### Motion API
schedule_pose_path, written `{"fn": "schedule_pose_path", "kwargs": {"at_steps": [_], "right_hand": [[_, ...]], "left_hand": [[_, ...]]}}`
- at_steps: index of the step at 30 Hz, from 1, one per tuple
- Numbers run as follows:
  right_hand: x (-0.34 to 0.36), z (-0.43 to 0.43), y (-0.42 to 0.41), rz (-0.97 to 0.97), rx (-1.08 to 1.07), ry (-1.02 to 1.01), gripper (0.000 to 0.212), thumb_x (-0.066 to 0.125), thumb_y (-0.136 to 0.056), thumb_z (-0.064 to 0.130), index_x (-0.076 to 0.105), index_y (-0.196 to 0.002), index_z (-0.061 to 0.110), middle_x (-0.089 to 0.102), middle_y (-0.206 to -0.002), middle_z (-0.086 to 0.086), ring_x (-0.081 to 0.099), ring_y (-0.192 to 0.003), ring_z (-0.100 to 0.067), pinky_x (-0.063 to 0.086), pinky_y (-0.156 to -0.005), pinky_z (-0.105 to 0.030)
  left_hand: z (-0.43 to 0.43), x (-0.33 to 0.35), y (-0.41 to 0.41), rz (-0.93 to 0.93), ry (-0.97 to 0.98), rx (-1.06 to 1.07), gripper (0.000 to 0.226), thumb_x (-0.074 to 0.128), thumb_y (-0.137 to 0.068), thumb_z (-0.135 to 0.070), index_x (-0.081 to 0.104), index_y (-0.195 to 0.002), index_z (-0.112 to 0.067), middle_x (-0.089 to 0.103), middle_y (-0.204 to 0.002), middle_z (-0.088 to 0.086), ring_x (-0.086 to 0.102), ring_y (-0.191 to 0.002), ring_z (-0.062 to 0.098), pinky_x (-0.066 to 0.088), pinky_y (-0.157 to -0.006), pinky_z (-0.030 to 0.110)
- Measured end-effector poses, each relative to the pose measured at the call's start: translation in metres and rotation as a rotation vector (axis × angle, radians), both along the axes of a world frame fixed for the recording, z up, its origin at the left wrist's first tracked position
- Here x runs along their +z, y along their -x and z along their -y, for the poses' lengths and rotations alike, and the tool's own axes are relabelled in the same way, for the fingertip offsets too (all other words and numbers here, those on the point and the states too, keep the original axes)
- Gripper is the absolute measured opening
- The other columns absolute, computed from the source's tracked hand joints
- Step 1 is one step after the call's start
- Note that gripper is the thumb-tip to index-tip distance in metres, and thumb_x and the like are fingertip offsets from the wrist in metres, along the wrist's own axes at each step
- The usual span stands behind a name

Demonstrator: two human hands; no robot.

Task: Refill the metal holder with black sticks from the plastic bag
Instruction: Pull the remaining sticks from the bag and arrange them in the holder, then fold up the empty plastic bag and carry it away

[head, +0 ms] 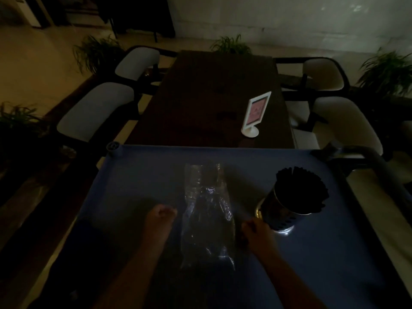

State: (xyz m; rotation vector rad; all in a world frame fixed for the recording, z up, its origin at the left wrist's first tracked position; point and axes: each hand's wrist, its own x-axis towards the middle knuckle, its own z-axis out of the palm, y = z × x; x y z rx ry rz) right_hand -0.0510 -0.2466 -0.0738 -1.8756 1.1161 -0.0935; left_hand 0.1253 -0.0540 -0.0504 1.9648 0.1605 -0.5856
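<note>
- A clear crinkled plastic bag [206, 216] lies flat at the centre of the frame on a blue cart top [138, 175], its long axis running from the lower edge toward the top of the frame.
- Whether sticks remain inside the bag is too dark to tell.
- A round metal holder [282, 216] stands upright at centre right, just right of the bag, packed with thin black sticks [301, 190] that fan up and to the right.
- The left hand [161, 216] is curled into a loose fist beside the bag's left edge; what it grips cannot be told.
- The right hand [256, 230], fingers curled, sits at the bag's right edge, touching the holder's base.
- A white table sign stand [256, 112] stands on the dark table [200, 97] above.
</note>
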Motion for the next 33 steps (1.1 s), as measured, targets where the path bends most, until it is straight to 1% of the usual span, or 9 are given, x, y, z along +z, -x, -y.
{"fn": "schedule_pose_path", "kwargs": {"at_steps": [2, 5, 8, 12, 17, 20, 24, 28, 33], "right_hand": [[-0.003, 0.003, -0.019, -0.003, -0.045, -0.028, 0.011, 0.061, -0.093, 0.013, 0.068, -0.085, 0.014, 0.069, -0.078, -0.006, 0.068, -0.075, -0.024, 0.055, -0.071, -0.038], [-0.009, 0.008, -0.037, -0.024, -0.108, -0.05, 0.015, 0.062, -0.092, 0.02, 0.07, -0.096, 0.009, 0.072, -0.088, -0.01, 0.069, -0.083, -0.027, 0.057, -0.077, -0.043], [-0.009, 0.01, -0.044, -0.027, -0.15, -0.085, 0.021, 0.064, -0.091, 0.027, 0.071, -0.095, 0.008, 0.071, -0.084, -0.009, 0.069, -0.08, -0.026, 0.058, -0.078, -0.045], [-0.007, 0.01, -0.05, -0.009, -0.078, -0.132, 0.022, 0.066, -0.091, 0.025, 0.07, -0.083, 0.005, 0.07, -0.075, -0.014, 0.068, -0.07, -0.028, 0.058, -0.072, -0.044], [-0.007, 0.005, -0.056, -0.029, 0.013, -0.132, 0.013, 0.068, -0.09, 0.017, 0.074, -0.087, 0.006, 0.066, -0.071, -0.005, 0.058, -0.06, -0.012, 0.047, -0.057, -0.024], [-0.008, 0.004, -0.052, 0.002, -0.015, -0.173, 0.012, 0.066, -0.091, 0.013, 0.07, -0.079, 0.014, 0.063, -0.062, 0.001, 0.055, -0.052, -0.007, 0.045, -0.047, -0.016], [-0.006, 0.004, -0.042, 0.099, -0.046, -0.223, 0.015, 0.064, -0.091, 0.009, 0.067, -0.077, 0.01, 0.062, -0.061, -0.006, 0.053, -0.048, -0.01, 0.044, -0.047, -0.02], [0.004, -0.001, -0.033, 0.183, -0.032, -0.25, 0.016, 0.063, -0.093, 0.009, 0.063, -0.078, 0.001, 0.059, -0.055, -0.003, 0.051, -0.045, -0.009, 0.042, -0.041, -0.014], [0.026, -0.008, -0.022, 0.209, 0.022, -0.236, 0.018, 0.06, -0.095, 0.012, 0.059, -0.077, 0.007, 0.059, -0.056, -0.006, 0.05, -0.036, -0.005, 0.04, -0.035, -0.018]], "left_hand": [[0.001, -0.006, -0.004, -0.034, 0.041, -0.031, 0.005, 0.065, -0.089, -0.014, 0.063, -0.093, -0.015, 0.068, -0.093, 0.011, 0.064, -0.076, 0.02, 0.052, -0.064, 0.031], [0.003, -0.013, -0.008, -0.061, 0.056, -0.092, 0.007, 0.066, -0.089, -0.016, 0.063, -0.094, -0.021, 0.068, -0.093, 0.006, 0.067, -0.083, 0.02, 0.053, -0.067, 0.03], [0.009, -0.015, -0.009, -0.09, 0.09, -0.131, 0.009, 0.069, -0.086, -0.015, 0.063, -0.092, -0.018, 0.069, -0.088, 0.007, 0.067, -0.077, 0.018, 0.055, -0.064, 0.028], [0.018, -0.018, -0.01, -0.089, 0.029, -0.199, 0.009, 0.071, -0.085, -0.015, 0.064, -0.089, -0.017, 0.069, -0.087, 0.01, 0.064, -0.074, 0.02, 0.052, -0.064, 0.033], [0.017, -0.021, -0.009, -0.056, -0.031, -0.287, 0.006, 0.068, -0.088, -0.015, 0.067, -0.093, -0.017, 0.069, -0.087, 0.008, 0.063, -0.073, 0.016, 0.049, -0.063, 0.028], [0.012, -0.019, -0.007, -0.042, 0.016, -0.298, 0.003, 0.067, -0.088, -0.014, 0.069, -0.087, -0.014, 0.068, -0.078, 0.01, 0.06, -0.065, 0.016, 0.048, -0.062, 0.03], [0.006, -0.01, -0.004, -0.109, 0.084, -0.27, 0.009, 0.069, -0.088, -0.018, 0.07, -0.085, -0.009, 0.068, -0.071, 0.011, 0.061, -0.065, 0.022, 0.05, -0.064, 0.034], [-0.001, 0.0, -0.001, -0.22, 0.207, -0.205, 0.013, 0.068, -0.088, -0.017, 0.068, -0.093, -0.005, 0.066, -0.074, 0.009, 0.062, -0.067, 0.02, 0.05, -0.061, 0.031], [-0.016, 0.013, 0.009, -0.111, 0.218, -0.303, 0.013, 0.064, -0.091, -0.019, 0.067, -0.09, -0.007, 0.066, -0.07, 0.009, 0.062, -0.059, 0.016, 0.048, -0.054, 0.027]]}}
